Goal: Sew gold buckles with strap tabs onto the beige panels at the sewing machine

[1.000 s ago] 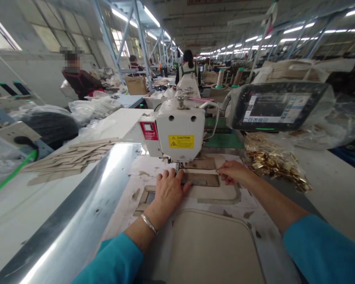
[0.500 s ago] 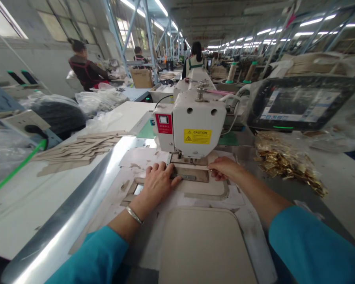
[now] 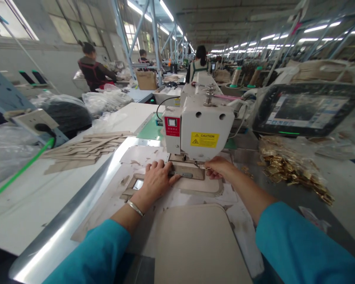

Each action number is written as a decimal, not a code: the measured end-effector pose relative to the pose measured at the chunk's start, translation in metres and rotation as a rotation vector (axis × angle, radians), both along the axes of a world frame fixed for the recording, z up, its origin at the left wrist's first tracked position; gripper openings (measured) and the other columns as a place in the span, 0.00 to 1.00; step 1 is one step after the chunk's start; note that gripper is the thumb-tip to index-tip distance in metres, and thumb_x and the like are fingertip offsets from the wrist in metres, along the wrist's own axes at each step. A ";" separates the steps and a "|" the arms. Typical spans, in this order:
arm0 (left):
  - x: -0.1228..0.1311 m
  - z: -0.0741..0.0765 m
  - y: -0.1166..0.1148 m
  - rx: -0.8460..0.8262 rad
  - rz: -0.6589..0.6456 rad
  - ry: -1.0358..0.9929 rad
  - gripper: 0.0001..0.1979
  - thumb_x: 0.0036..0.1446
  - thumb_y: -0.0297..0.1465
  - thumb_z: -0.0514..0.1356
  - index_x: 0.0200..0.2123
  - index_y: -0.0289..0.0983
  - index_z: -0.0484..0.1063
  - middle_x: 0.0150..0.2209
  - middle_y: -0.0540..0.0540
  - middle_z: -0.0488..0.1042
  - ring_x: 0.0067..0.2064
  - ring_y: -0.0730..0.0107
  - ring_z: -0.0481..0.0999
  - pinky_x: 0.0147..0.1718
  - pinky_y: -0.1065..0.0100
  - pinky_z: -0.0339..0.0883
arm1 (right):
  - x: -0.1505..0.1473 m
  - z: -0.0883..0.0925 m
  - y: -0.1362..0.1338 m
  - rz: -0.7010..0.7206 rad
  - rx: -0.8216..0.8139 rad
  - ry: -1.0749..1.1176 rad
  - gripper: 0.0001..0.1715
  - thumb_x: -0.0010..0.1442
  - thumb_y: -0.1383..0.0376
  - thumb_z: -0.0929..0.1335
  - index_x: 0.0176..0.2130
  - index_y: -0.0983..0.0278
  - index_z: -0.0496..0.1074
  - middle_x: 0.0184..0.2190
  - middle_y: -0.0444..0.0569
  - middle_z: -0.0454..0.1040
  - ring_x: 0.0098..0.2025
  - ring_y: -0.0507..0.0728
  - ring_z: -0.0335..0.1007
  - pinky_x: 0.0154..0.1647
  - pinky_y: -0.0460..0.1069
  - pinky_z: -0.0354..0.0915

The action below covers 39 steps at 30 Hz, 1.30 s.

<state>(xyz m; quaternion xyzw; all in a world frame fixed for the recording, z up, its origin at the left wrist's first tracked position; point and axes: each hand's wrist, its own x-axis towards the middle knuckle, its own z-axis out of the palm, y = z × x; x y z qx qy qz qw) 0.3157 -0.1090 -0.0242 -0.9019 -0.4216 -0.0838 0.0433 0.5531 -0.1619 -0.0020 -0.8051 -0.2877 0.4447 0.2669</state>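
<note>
My left hand (image 3: 157, 176) lies with its fingers stretched out on a beige strip piece, beside a small metal bar (image 3: 185, 174). My right hand (image 3: 220, 167) is closed in a pinch at the right end of that strip. A thin, shiny item shows at its fingertips, too small to make out. Both hands are just below the head of a white sewing machine (image 3: 205, 122). Under them lies a white template sheet (image 3: 106, 205) with beige edging pieces on it. A beige rounded panel (image 3: 195, 240) lies in front, nearest me.
Beige strips (image 3: 88, 148) are heaped on the white table at left. Gold-coloured metal pieces (image 3: 292, 169) in plastic lie at right, below a plastic-covered screen (image 3: 309, 110). A green cable (image 3: 20, 171) runs at far left. Other people (image 3: 94, 71) work farther back.
The camera view has turned slightly left. Relative to the machine head, the template sheet, the beige panel and both hands have shifted a little left. Both hands keep much the same pose.
</note>
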 end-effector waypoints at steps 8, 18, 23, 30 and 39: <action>0.020 0.006 -0.016 -0.083 -0.087 -0.008 0.25 0.62 0.51 0.51 0.54 0.42 0.66 0.47 0.40 0.69 0.49 0.49 0.67 0.49 0.51 0.59 | 0.027 -0.002 -0.023 -0.071 0.026 0.001 0.02 0.60 0.70 0.66 0.34 0.66 0.67 0.14 0.42 0.70 0.12 0.48 0.64 0.15 0.41 0.57; 0.022 0.017 -0.039 -0.220 -0.141 -0.006 0.27 0.63 0.40 0.55 0.63 0.36 0.57 0.58 0.38 0.68 0.59 0.49 0.65 0.61 0.46 0.51 | 0.065 -0.009 -0.049 -0.131 0.058 -0.004 0.04 0.60 0.69 0.66 0.32 0.65 0.66 0.16 0.42 0.70 0.13 0.48 0.63 0.15 0.41 0.57; 0.023 0.020 -0.047 -0.246 -0.165 -0.009 0.28 0.62 0.37 0.56 0.63 0.36 0.56 0.58 0.38 0.67 0.60 0.52 0.65 0.62 0.47 0.50 | 0.083 -0.008 -0.063 -0.154 0.049 -0.008 0.06 0.60 0.69 0.66 0.31 0.65 0.65 0.16 0.41 0.70 0.13 0.47 0.64 0.15 0.41 0.56; 0.027 0.026 -0.060 -0.237 -0.227 -0.037 0.22 0.61 0.36 0.58 0.58 0.37 0.64 0.54 0.39 0.70 0.56 0.52 0.68 0.58 0.50 0.58 | 0.085 -0.006 -0.069 -0.173 0.091 -0.023 0.06 0.60 0.69 0.67 0.30 0.65 0.65 0.17 0.41 0.70 0.14 0.47 0.64 0.16 0.41 0.57; 0.034 0.033 -0.105 -0.430 -0.583 0.054 0.19 0.55 0.38 0.66 0.47 0.37 0.71 0.45 0.42 0.71 0.48 0.54 0.69 0.48 0.55 0.67 | 0.084 0.003 -0.077 -0.148 0.102 0.038 0.05 0.60 0.72 0.66 0.31 0.67 0.67 0.20 0.45 0.73 0.17 0.48 0.68 0.19 0.41 0.62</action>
